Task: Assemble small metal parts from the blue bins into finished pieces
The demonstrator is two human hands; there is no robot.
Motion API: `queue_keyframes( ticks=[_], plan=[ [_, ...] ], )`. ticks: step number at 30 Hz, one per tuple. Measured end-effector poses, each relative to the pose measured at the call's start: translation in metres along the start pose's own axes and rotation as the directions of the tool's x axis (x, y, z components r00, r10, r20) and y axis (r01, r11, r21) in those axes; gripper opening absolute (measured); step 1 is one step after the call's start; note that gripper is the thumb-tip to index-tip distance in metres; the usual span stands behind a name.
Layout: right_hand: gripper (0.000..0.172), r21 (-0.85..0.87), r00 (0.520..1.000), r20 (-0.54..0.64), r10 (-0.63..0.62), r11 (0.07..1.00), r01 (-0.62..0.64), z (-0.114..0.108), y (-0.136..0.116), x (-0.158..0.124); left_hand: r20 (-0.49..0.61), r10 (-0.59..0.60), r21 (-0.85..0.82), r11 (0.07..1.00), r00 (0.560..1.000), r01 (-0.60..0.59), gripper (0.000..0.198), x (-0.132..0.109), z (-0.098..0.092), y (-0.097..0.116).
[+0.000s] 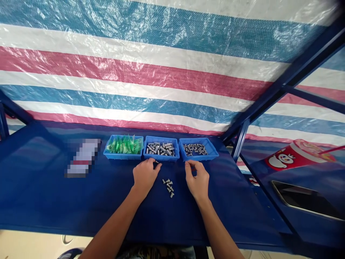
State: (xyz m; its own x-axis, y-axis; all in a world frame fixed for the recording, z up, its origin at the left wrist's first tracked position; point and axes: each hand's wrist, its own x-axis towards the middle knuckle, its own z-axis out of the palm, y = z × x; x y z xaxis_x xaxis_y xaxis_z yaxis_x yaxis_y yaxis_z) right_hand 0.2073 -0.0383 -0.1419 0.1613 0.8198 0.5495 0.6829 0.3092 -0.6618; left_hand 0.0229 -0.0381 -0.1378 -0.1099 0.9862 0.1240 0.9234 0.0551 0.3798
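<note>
My left hand [145,176] is closed in a pinch just in front of the middle blue bin [161,158]. A small metal part [156,162] shows between its thumb and finger. My right hand [198,178] has thumb and index finger pressed together near the front of the right blue bin [201,157]. Whatever may be in that pinch is too small to make out. Between the hands, a little nearer to me, lies a loose cluster of small metal fittings [169,188]. The middle bin holds silvery cylindrical pieces [161,148]; smaller metal pieces [195,149] fill the right one.
The left blue bin [122,157] holds green plastic packets [125,145]. A blurred-out object [83,158] lies at the left of the blue table [107,205]. On the right, beyond a blue metal frame [241,140], are a red cup [293,156] and a phone [304,199].
</note>
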Motion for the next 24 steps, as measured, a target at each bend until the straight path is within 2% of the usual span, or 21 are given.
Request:
queue_keyframes(
  ticks=[4,7,13,16,20,22,24],
  plan=[
    [0.018,0.019,0.999,0.031,0.009,1.0,-0.009,0.001,0.0,-0.002,-0.03,0.053,-0.045,0.997,0.998,-0.055,0.022,-0.002,0.0,-0.002],
    [0.021,0.04,0.997,0.075,0.028,0.999,-0.031,0.0,-0.004,-0.003,-0.064,0.143,-0.115,0.982,0.988,-0.149,0.021,-0.007,0.0,0.003],
    [0.027,0.154,0.964,0.266,0.006,0.987,-0.048,0.004,-0.025,-0.01,-0.176,0.322,-0.257,0.897,0.93,-0.36,0.02,-0.013,0.002,0.024],
    [0.032,0.239,0.941,0.33,0.078,0.957,-0.163,0.004,-0.032,-0.012,-0.221,0.372,-0.305,0.852,0.902,-0.426,0.019,-0.016,0.006,0.024],
    [0.027,0.392,0.846,0.506,0.167,0.83,-0.398,-0.001,-0.031,-0.011,-0.262,0.403,-0.363,0.801,0.877,-0.477,0.018,-0.022,0.011,0.016],
    [0.026,0.432,0.809,0.562,0.17,0.774,-0.463,-0.003,-0.028,-0.009,-0.273,0.413,-0.391,0.778,0.869,-0.493,0.018,-0.024,0.014,0.013],
    [0.027,0.455,0.795,0.582,0.174,0.74,-0.495,-0.003,-0.025,-0.009,-0.279,0.416,-0.414,0.761,0.865,-0.499,0.018,-0.026,0.015,0.012]
  ],
)
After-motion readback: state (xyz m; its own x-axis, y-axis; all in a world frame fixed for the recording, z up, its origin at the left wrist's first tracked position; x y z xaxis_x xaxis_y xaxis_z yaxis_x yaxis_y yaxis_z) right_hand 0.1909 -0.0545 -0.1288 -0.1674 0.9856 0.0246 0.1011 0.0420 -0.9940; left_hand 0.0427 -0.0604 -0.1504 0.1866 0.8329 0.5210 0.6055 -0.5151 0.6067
